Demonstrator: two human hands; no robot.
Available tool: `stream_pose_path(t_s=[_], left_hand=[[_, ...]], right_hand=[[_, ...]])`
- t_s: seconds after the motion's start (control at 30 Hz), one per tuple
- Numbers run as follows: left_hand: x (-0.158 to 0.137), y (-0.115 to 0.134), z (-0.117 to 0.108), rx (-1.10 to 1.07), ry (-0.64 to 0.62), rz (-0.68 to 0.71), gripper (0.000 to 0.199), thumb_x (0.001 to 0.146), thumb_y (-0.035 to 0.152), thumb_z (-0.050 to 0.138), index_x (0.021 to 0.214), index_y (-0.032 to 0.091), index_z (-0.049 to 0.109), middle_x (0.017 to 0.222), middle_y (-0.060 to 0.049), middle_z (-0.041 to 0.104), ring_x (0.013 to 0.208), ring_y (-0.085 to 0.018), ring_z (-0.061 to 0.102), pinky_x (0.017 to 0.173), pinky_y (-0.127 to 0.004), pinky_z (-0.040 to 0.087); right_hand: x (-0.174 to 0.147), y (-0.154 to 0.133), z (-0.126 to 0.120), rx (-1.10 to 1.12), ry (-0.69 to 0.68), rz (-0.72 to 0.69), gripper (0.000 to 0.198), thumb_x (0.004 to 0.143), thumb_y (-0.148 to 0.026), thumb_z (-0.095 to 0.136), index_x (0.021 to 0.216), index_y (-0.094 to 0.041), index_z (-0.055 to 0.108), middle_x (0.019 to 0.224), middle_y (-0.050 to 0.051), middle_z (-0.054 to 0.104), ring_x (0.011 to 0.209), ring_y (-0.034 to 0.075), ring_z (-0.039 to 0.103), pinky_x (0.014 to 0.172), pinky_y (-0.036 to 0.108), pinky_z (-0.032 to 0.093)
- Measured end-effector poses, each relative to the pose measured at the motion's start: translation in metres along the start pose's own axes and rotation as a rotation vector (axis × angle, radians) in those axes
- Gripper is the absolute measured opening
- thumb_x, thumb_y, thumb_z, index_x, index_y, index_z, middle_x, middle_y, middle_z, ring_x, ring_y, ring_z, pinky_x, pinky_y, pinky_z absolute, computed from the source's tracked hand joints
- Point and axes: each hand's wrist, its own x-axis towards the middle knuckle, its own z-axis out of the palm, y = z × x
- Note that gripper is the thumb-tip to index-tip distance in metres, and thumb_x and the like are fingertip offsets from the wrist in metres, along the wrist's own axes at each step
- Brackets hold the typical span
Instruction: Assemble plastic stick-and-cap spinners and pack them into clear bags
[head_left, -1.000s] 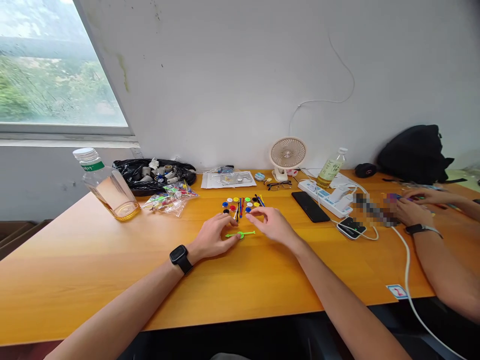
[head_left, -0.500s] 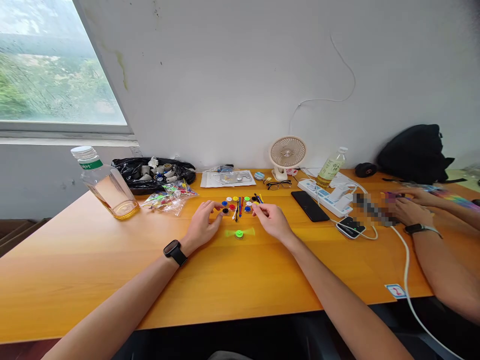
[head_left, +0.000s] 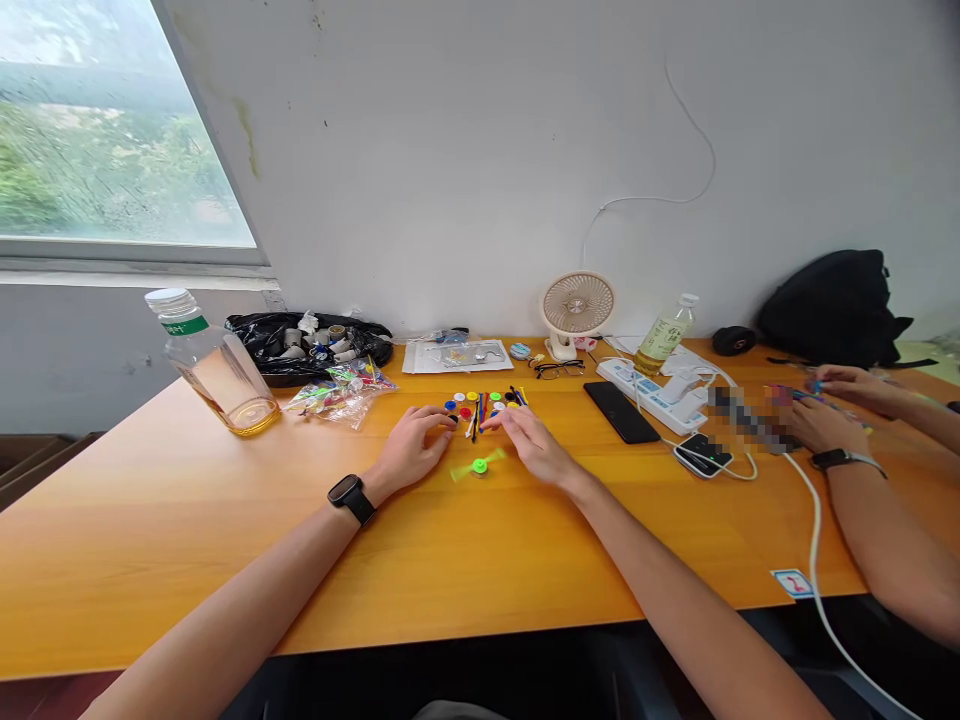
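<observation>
My left hand, with a black watch on its wrist, rests on the table with its fingers curled. Its thumb and index fingertips close around a small black disc. My right hand reaches in from the right with fingers stretched out. Its fingertips lie by a blue disc and cover part of it. Between the hands lie thin coloured sticks, with a red disc, a white disc and several other coloured discs beside them. Nearer to me is a bright green spinner, its two blades blurred.
On the left stand a tilted-looking bottle, a black bag of parts and a clear plastic bag. A phone, power strip and fan are to the right. A co-worker's hands work at the far right.
My right hand's fingers have straightened and slid left over the blue disc. My left fingertips have moved in around the black disc. The green spinner's blades have turned.
</observation>
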Motion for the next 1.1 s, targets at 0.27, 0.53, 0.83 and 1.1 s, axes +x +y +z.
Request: stream_pose_path(t_s=[0.27, 0.53, 0.83, 1.1], left_hand=[[0.001, 0.001, 0.001, 0.04, -0.025, 0.029, 0.028, 0.101, 0.031, 0.058, 0.123, 0.027, 0.074, 0.133, -0.007, 0.071, 0.118, -0.029, 0.063, 0.106, -0.049, 0.049], [0.002, 0.001, 0.001, 0.043, -0.036, 0.037, 0.028, 0.1, 0.03, 0.061, 0.125, 0.029, 0.072, 0.131, -0.005, 0.074, 0.118, -0.028, 0.064, 0.106, -0.046, 0.048], [0.001, 0.002, 0.001, 0.039, -0.044, 0.031, 0.029, 0.098, 0.028, 0.062, 0.126, 0.029, 0.07, 0.13, -0.004, 0.074, 0.119, -0.029, 0.064, 0.106, -0.047, 0.048], [0.002, 0.003, 0.0, 0.012, -0.046, 0.045, 0.021, 0.098, 0.027, 0.06, 0.114, 0.027, 0.074, 0.124, -0.006, 0.074, 0.115, -0.028, 0.065, 0.105, -0.047, 0.048]], right_hand=[[-0.001, -0.009, 0.008, -0.124, -0.148, 0.052, 0.072, 0.111, -0.062, 0.015, 0.126, -0.033, 0.079, 0.126, 0.008, 0.066, 0.12, 0.028, 0.049, 0.12, 0.05, 0.035], [0.005, -0.005, 0.009, -0.2, -0.12, 0.102, 0.079, 0.109, -0.067, 0.013, 0.118, -0.03, 0.081, 0.119, 0.01, 0.064, 0.115, 0.028, 0.049, 0.117, 0.049, 0.036], [0.003, 0.001, 0.011, -0.267, -0.043, 0.019, 0.062, 0.112, -0.06, 0.025, 0.101, -0.025, 0.074, 0.115, 0.009, 0.069, 0.114, 0.029, 0.05, 0.111, 0.049, 0.039], [0.002, -0.003, 0.01, -0.31, -0.061, -0.015, 0.064, 0.113, -0.057, 0.022, 0.101, -0.024, 0.075, 0.115, 0.01, 0.067, 0.113, 0.028, 0.051, 0.109, 0.051, 0.041]])
